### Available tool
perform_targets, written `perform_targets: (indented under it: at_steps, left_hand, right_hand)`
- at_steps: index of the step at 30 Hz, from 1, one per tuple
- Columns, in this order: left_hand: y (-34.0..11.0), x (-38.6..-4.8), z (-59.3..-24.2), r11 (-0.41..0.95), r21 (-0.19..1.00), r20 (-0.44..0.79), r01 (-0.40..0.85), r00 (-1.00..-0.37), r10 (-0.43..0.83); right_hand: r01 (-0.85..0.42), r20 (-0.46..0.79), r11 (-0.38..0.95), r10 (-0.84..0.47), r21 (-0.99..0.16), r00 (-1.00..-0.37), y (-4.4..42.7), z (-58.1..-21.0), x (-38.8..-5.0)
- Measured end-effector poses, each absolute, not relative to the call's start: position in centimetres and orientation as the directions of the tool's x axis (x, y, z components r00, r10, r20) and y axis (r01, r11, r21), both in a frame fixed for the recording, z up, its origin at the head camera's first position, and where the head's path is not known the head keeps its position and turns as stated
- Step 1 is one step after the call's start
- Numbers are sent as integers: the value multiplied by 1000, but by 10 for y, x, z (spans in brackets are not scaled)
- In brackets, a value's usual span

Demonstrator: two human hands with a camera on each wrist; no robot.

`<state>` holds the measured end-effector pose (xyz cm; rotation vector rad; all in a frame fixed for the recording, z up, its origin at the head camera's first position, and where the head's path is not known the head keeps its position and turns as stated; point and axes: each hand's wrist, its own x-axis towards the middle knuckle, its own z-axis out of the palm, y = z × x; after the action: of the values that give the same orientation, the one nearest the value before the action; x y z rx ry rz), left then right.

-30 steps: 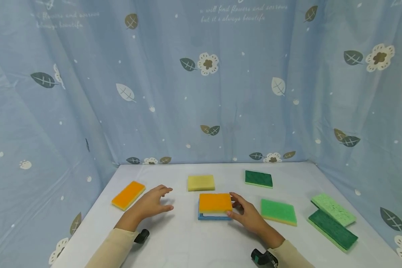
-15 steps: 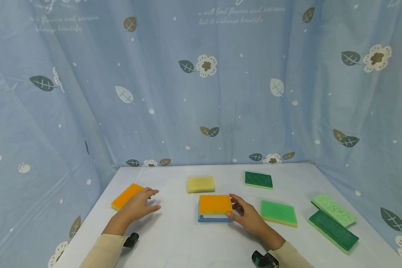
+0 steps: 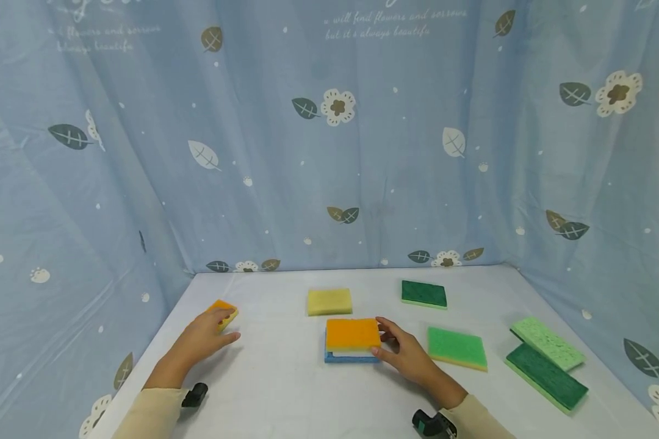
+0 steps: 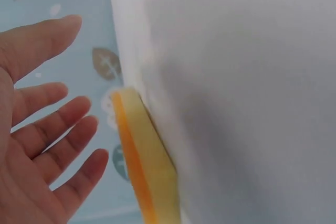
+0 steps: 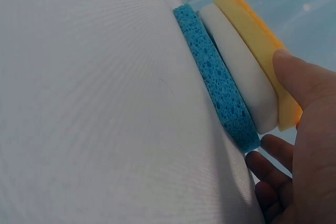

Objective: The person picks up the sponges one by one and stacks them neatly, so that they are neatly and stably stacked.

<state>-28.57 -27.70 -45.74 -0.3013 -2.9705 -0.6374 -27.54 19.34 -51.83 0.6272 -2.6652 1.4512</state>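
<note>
Over the left orange-and-yellow sponge (image 3: 227,310) my left hand (image 3: 200,338) hovers, hiding part of it. In the left wrist view the fingers of my left hand (image 4: 50,129) are spread beside that sponge (image 4: 149,166), with a gap between. At the middle, a stack has a blue sponge (image 5: 218,80) at the bottom, a white one (image 5: 241,69) between, and an orange-and-yellow one (image 5: 257,45) on top. My right hand (image 3: 412,360) is at the stack's right end, thumb touching the top sponge and other fingers loosely bent near the blue one.
Behind the stack lies a yellow sponge (image 3: 329,302). To the right are a dark green sponge (image 3: 424,294), a bright green one (image 3: 457,348), and a light green one (image 3: 546,342) resting partly on another dark green one (image 3: 546,376). A patterned curtain (image 3: 384,152) surrounds the white table (image 3: 296,396).
My left hand has moved left and slightly toward me, from the open table to the orange sponge at the left. My right hand and the stack have stayed in place.
</note>
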Motion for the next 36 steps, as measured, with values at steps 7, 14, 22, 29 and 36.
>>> perform_targets:
  at_steps: [7, 14, 22, 29, 36]
  left_hand:
    - [-299, -286, -465, 902, 405, 130, 151, -986, 106]
    - [-311, -284, -468, 903, 405, 130, 143, -987, 98]
    - [-319, -284, -463, 914, 393, 127, 105, -990, 59]
    - [-331, -281, -468, 926, 366, 88, 89, -994, 61]
    - [-337, -281, -471, 933, 352, 82, 72, -996, 46]
  right_hand:
    - [-376, 233, 482, -330, -792, -915, 194, -520, -275]
    - [-361, 213, 484, -333, -797, -918, 195, -524, -276]
    - [-351, 212, 482, -319, -802, -924, 194, -522, -277]
    - [-358, 215, 488, -326, -796, -921, 193, -521, -276]
    - [-350, 217, 483, -310, -803, -926, 193, -522, -277]
